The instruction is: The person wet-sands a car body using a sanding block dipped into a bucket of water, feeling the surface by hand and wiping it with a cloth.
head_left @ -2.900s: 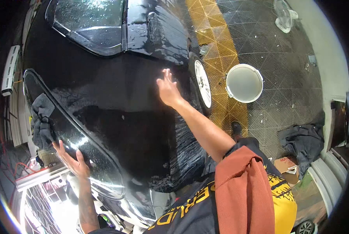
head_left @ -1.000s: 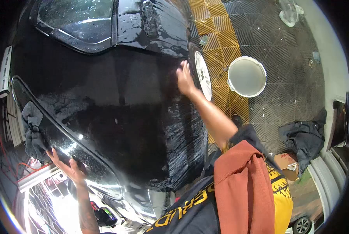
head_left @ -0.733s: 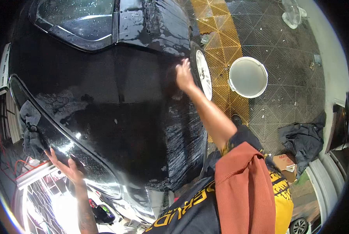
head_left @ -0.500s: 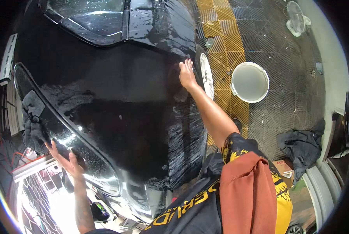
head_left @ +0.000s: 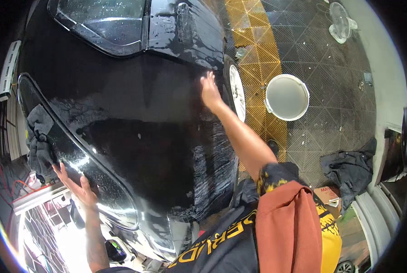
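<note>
A rust-coloured cloth hangs over the person's right shoulder, on top of a dark shirt with yellow lettering. The left hand is just beside the lower edge of a curved, wet car window, its fingers straight and spread, the thumb held apart; whether the palm rests on the glass cannot be told. Right by its fingertips, a bunched grey cloth lies against that same window.

The right arm reaches forward across the black car panel, which fills the middle of the view beside the window. The right hand is at the panel's right side, near a white-spoked wheel, with its fingers stretched out (a little blurred, so contact with the paint is unclear). Pale streaks mark the panel's lower right, and a hazy patch shows near the window frame. Beyond the panel is another window, dotted with water drops.

On the tiled floor, a white bucket of cloudy liquid stands partly over a yellow strip. A heap of dark fabric lies partly over a cardboard box, and a fan stands near the wall.
</note>
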Demonstrator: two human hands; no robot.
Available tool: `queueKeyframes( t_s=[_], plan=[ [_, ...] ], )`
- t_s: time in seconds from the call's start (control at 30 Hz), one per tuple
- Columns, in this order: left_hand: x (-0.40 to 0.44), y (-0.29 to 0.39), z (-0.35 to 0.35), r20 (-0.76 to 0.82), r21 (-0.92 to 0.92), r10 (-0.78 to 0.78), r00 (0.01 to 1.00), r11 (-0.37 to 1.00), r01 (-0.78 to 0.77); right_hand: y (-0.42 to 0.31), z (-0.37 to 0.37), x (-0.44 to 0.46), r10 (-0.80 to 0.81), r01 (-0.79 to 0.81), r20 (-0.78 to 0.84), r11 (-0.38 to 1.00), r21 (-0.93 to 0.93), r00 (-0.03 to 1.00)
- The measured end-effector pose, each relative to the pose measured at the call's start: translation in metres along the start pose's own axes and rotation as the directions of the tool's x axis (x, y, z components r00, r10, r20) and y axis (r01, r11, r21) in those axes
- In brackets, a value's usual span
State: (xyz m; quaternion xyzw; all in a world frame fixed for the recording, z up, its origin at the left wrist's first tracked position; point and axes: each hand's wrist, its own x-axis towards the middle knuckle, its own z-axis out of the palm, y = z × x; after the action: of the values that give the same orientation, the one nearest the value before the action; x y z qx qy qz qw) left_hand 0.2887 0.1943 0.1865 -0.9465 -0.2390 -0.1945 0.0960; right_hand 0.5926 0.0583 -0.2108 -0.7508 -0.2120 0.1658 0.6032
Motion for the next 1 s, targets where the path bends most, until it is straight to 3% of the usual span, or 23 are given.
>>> queueKeyframes(
  t_s=[0.03,0.17,0.2,0.27,0.3,0.37,0.43,0.47,0.5,0.57,0.6,0.63,0.7,0.73,0.83,0.9,0.97,1.0],
  plan=[
    [0.000,0.002,-0.001,-0.003,0.012,-0.006,1.000,1.000,0.006,-0.007,-0.001,0.007,0.132,-0.123,-0.047,0.979,0.164,0.990],
    [0.002,-0.002,0.000,-0.004,-0.005,0.013,1.000,1.000,-0.013,-0.028,0.004,-0.054,-0.078,0.105,-0.102,0.950,0.295,0.992],
    [0.002,0.001,0.000,-0.003,-0.002,-0.003,1.000,1.000,0.003,-0.023,0.000,-0.049,-0.099,0.125,-0.111,0.956,0.265,0.989],
    [0.003,0.003,0.002,0.000,-0.002,-0.008,1.000,1.000,0.008,0.038,0.017,-0.006,-0.128,0.127,-0.088,0.992,-0.023,0.988],
    [0.000,0.003,0.000,-0.002,-0.002,-0.009,1.000,1.000,0.009,0.016,-0.009,0.009,0.129,-0.130,0.009,0.987,0.100,0.992],
    [0.001,0.001,-0.004,-0.005,0.003,0.002,1.000,1.000,-0.002,0.026,0.002,-0.004,0.047,-0.054,0.068,0.992,0.117,0.997],
    [0.001,0.000,0.000,-0.008,-0.009,0.006,1.000,1.000,-0.006,0.016,0.012,-0.051,0.023,-0.019,-0.013,0.966,0.258,1.000],
    [0.001,0.003,-0.001,0.003,-0.001,-0.011,1.000,1.000,0.011,0.021,0.019,-0.049,0.089,-0.079,-0.014,0.937,0.340,0.996],
    [0.000,0.001,0.000,0.003,0.004,-0.014,1.000,1.000,0.014,0.031,0.014,-0.039,-0.001,0.003,-0.011,0.975,0.221,1.000],
    [-0.001,-0.001,0.001,-0.011,-0.001,0.015,1.000,1.000,-0.015,0.047,-0.010,0.009,0.130,-0.105,0.173,0.983,-0.150,0.976],
    [-0.001,0.000,0.000,-0.006,0.016,0.022,1.000,1.000,-0.022,0.033,-0.020,0.018,0.310,-0.319,0.076,0.917,0.241,0.948],
    [0.000,-0.001,-0.001,-0.003,0.017,0.031,1.000,0.999,-0.031,0.040,-0.010,0.008,0.315,-0.323,0.071,0.914,0.247,0.946],
    [0.000,-0.003,0.002,-0.011,-0.015,0.016,1.000,1.000,-0.016,0.063,0.014,-0.029,-0.035,0.028,0.093,0.997,0.078,0.995],
    [-0.001,-0.007,0.001,-0.008,0.003,0.000,1.000,1.000,0.000,0.021,-0.004,-0.048,0.131,-0.146,0.078,0.964,0.223,0.988],
    [0.000,-0.004,0.003,-0.011,0.023,-0.028,1.000,0.999,0.029,0.047,-0.002,-0.004,0.117,-0.118,-0.047,0.993,-0.004,0.992],
    [-0.004,-0.006,0.002,-0.010,0.036,-0.022,1.000,0.999,0.022,0.084,0.007,0.031,0.156,-0.152,0.016,0.978,-0.145,0.988],
    [0.000,-0.006,0.003,-0.018,0.022,-0.008,1.000,1.000,0.009,0.096,0.022,0.000,-0.022,0.114,0.181,0.848,-0.517,0.983],
    [0.000,-0.006,0.004,-0.017,0.019,0.005,1.000,1.000,-0.004,0.074,0.019,-0.031,-0.034,0.034,-0.029,0.999,-0.004,0.999]
  ],
)
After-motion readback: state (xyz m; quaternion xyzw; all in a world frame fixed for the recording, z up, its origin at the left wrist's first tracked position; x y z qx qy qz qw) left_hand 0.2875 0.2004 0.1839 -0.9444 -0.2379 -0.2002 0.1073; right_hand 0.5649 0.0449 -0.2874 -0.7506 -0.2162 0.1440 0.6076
